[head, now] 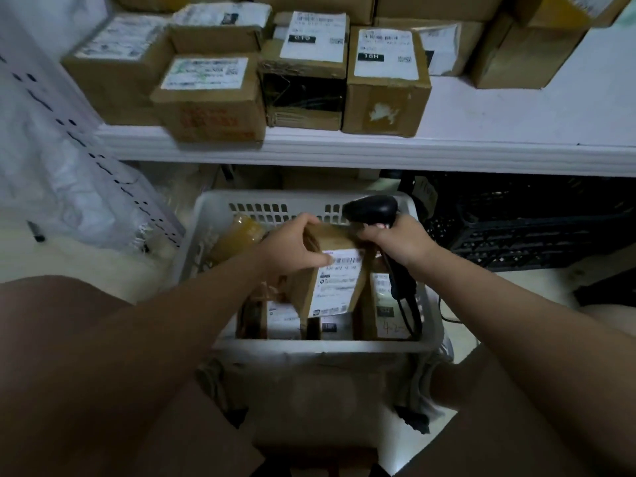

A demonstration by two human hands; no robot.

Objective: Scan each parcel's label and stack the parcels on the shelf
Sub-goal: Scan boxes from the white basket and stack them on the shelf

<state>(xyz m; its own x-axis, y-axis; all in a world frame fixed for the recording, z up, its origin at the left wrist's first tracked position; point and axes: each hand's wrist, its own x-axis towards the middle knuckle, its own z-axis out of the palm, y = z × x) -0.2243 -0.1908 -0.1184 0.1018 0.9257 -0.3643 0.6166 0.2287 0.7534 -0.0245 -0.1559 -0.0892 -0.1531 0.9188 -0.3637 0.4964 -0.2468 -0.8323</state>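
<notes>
My left hand (296, 247) grips the top of a brown cardboard parcel (335, 277) with a white barcode label, held upright over the white plastic basket (309, 346). My right hand (401, 242) holds a black barcode scanner (373, 208) by its handle, its head just above the parcel's top edge; the fingers also touch the parcel's top right corner. More labelled parcels (387, 306) stand inside the basket below. The white shelf (481, 132) above carries several stacked cardboard parcels (385, 80).
A yellowish wrapped package (241, 235) lies at the basket's back left. Black plastic crates (537, 228) sit under the shelf on the right. A white perforated shelf upright (86, 156) and plastic-bagged goods (51, 187) stand on the left. The scanner's cable (411, 315) hangs into the basket.
</notes>
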